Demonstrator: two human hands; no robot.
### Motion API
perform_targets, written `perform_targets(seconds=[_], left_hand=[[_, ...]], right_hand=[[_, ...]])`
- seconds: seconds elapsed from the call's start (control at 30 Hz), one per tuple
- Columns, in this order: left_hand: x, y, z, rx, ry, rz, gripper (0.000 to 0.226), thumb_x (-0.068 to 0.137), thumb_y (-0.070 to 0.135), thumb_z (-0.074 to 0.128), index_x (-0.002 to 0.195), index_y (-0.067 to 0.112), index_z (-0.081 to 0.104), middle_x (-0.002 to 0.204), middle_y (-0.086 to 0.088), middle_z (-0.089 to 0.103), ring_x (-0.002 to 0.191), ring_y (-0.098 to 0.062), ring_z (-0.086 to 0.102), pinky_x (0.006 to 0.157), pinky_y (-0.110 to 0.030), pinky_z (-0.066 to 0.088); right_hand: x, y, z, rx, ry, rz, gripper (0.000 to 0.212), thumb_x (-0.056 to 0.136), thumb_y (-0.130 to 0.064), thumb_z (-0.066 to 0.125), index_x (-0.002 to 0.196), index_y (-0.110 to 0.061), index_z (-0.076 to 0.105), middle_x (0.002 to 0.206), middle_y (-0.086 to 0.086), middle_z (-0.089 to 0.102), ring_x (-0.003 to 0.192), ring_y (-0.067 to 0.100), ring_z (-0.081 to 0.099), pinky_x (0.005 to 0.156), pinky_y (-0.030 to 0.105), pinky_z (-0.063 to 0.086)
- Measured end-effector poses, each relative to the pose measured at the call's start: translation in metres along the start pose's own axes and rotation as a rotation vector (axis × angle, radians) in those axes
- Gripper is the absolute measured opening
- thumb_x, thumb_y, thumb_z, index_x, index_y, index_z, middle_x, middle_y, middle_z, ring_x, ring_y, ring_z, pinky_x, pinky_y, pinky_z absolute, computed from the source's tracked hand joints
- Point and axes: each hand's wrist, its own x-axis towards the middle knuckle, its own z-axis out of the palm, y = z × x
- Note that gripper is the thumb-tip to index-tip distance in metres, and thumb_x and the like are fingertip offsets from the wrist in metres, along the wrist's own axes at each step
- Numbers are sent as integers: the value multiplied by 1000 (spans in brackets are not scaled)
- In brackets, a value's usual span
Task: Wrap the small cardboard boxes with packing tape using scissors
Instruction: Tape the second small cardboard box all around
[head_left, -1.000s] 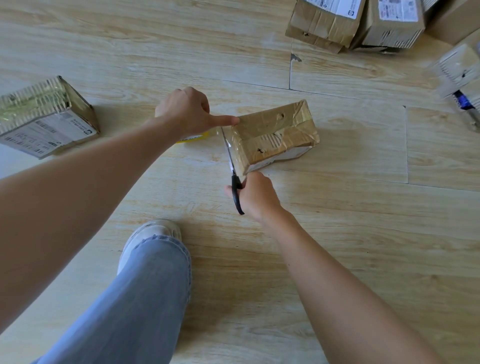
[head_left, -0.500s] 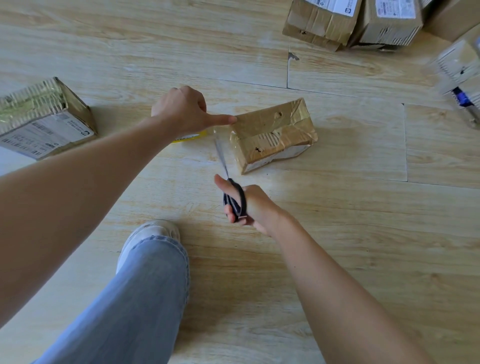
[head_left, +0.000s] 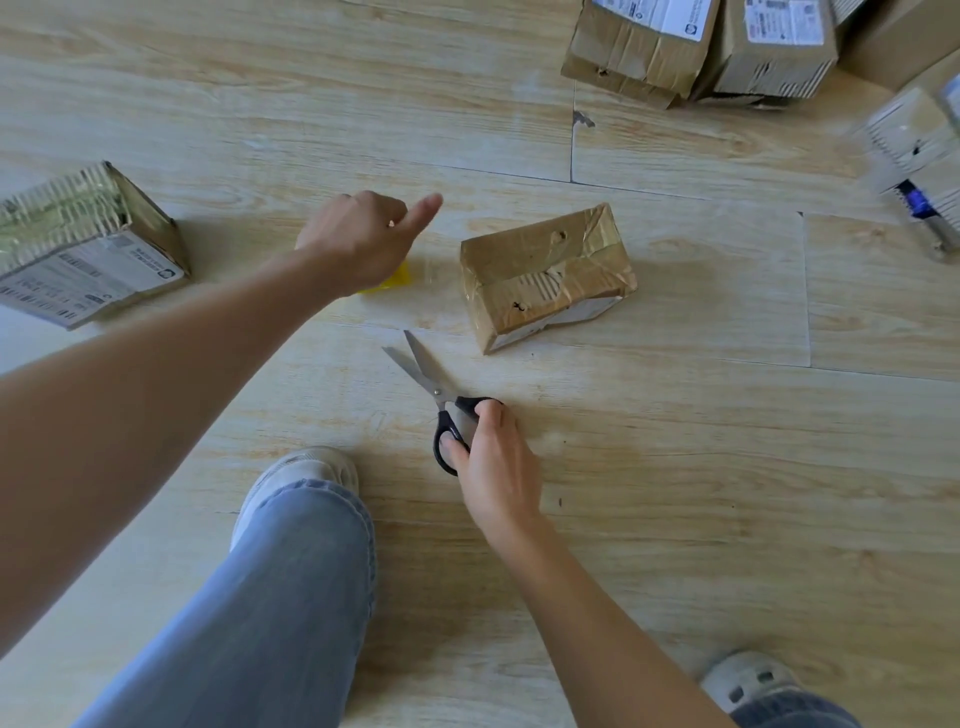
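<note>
Floor (head_left: 675, 519), box (head_left: 545, 275) beyond right grip (head_left: 493, 467), scissors (head_left: 426, 371)

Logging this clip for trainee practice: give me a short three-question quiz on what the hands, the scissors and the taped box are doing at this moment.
1. True or false: the blades of the scissors are shut together.
2. Which hand grips the scissors' black handles? A) left hand B) right hand C) neither
3. Short answer: does either hand touch the taped box?

Key: 1, false: the blades stand apart. 2, B. 3, no: both hands are clear of it, and the left hand holds the yellow-cored tape roll.
</note>
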Motion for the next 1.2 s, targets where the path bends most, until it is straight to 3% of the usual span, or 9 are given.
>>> perform_targets(seconds=[0.2,0.3,0.4,0.47,0.53,0.63,0.87,1.1,1.2], left_hand=[[-4,-15,-4,-121,-11,-2,60,98,58,26,83,19,69,72,-5,60,80,-28,54,68,-32,34],[-5,-19,-8,-168,-11,-22,55,100,53,29,84,18,69,66,6,54,76,-26,51,67,-31,31],[-8,-21,-9,-193,-16,-32,52,100,51,30,83,20,69,65,9,51,74,-25,49,67,-31,30],[-11,-21,-10,-214,-17,-37,49,100,49,31,82,21,68,65,9,51,72,-23,49,67,-31,30],[-14,-21,-11,-229,-27,-29,45,100,45,35,81,22,69,65,6,53,68,-20,47,62,-31,31],[-18,-26,-15,-257,-59,-11,39,99,39,40,79,21,69,77,-3,61,63,-15,47,57,-25,34],[-25,-33,-22,-320,-115,-14,35,98,35,43,74,25,68,86,-10,65,62,-15,47,58,-27,35],[-31,-29,-28,-461,-244,-10,29,90,12,49,76,31,67,89,-2,59,80,-20,48,62,-28,37],[-35,-26,-33,-502,-295,5,29,87,8,53,79,34,66,87,-1,60,78,-19,50,63,-28,39]], right_hand=[[-3,-4,-8,-38,96,-135,34,102,-29,46,129,-9,54,136,0,46,110,14,57,73,27,55],[4,-16,-26,74,523,-328,18,93,-16,61,105,-5,70,107,8,66,89,21,66,59,33,56],[38,-31,-57,162,817,-366,26,95,-17,59,115,-4,69,117,12,66,102,25,65,82,33,50],[65,-41,-77,150,754,-310,36,98,-23,56,130,-7,61,139,13,54,127,27,52,102,35,38],[85,-47,-90,54,556,-275,46,100,-34,49,142,-13,49,156,10,33,145,27,27,117,39,21],[103,-47,-91,-97,365,-284,51,102,-43,39,147,-20,41,162,7,15,150,23,8,121,39,2],[107,-50,-78,-144,434,-195,31,103,-29,43,127,-15,56,140,5,49,148,26,18,120,42,5],[112,-56,-75,-231,450,-94,31,95,-18,57,125,-17,49,137,3,47,143,23,24,120,42,7],[103,-56,-86,-9,427,-178,42,94,-29,62,129,-10,50,144,8,42,144,25,25,120,40,11]])
